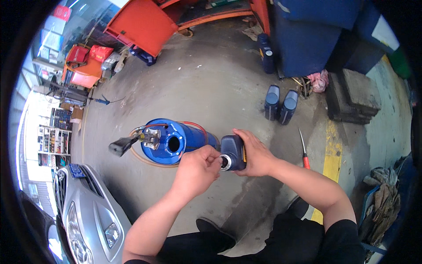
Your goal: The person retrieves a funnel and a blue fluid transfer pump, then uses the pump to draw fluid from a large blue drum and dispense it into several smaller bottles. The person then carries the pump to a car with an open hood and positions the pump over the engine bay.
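Observation:
My right hand (pixel 257 155) is wrapped around the side of a dark blue plastic bottle (pixel 233 147), the kind used for motor oil. The bottle tips toward me and to the left, showing its mouth with a silvery rim (pixel 226 162). At that rim my left hand (pixel 198 169) pinches with thumb and forefinger; what lies between the fingertips is too small to make out. Just beyond my left hand stands a blue drum (pixel 163 154) with a round dark opening in its top. A lever with a black handle (pixel 124 144) and a reddish hose are fixed to the drum.
Two similar bottles (pixel 272 102) stand on the floor ahead to the right. A red-handled screwdriver (pixel 306 162) lies right of my arm. Stacked dark blocks (pixel 354 97) and blue bins (pixel 312 44) are at the far right. A silver car (pixel 90 215) stands close on the left.

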Available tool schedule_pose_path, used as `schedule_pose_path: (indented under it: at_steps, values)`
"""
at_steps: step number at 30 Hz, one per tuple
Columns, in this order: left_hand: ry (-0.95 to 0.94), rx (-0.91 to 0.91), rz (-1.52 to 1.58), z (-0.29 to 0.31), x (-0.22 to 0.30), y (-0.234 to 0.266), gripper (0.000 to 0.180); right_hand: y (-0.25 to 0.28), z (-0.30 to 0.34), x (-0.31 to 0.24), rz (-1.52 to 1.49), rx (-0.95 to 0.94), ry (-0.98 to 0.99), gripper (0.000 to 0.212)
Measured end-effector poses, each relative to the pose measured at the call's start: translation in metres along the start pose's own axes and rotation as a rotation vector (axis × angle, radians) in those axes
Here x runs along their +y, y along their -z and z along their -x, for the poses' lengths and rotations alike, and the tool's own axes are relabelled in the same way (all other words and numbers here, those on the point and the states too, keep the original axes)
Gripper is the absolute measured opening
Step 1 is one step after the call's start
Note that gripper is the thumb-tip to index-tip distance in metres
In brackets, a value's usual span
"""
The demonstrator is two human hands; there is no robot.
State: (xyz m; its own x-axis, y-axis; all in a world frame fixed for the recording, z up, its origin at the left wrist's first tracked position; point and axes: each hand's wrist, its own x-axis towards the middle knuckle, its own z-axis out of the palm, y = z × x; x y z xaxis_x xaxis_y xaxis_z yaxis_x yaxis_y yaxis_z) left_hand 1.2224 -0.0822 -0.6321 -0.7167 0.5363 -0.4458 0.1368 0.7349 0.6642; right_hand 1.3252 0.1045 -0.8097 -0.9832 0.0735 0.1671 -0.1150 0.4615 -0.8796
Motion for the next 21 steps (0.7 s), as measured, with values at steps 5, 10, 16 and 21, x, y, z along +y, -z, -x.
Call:
schedule_pose_path:
  at_steps: [5, 10, 16, 21]
  values:
    - [0.012, -0.043, -0.108, 0.063, 0.014, 0.060, 0.030, 0.012, -0.023, -0.042, 0.139, 0.044, 0.044, 0.140]
    - [-0.038, -0.483, -0.514, 0.181, 0.000, 0.079, 0.033, 0.018, -0.058, -0.070, 0.328, -0.074, -0.065, 0.134]
    - [-0.208, -0.358, -0.340, 0.213, -0.071, 0.045, 0.046, 0.031, -0.104, -0.115, 0.711, -0.196, -0.002, 0.134]
    - [-0.217, -0.536, -0.380, 0.221, -0.102, 0.038, 0.044, 0.033, -0.156, -0.179, 1.213, -0.382, 0.064, 0.138]
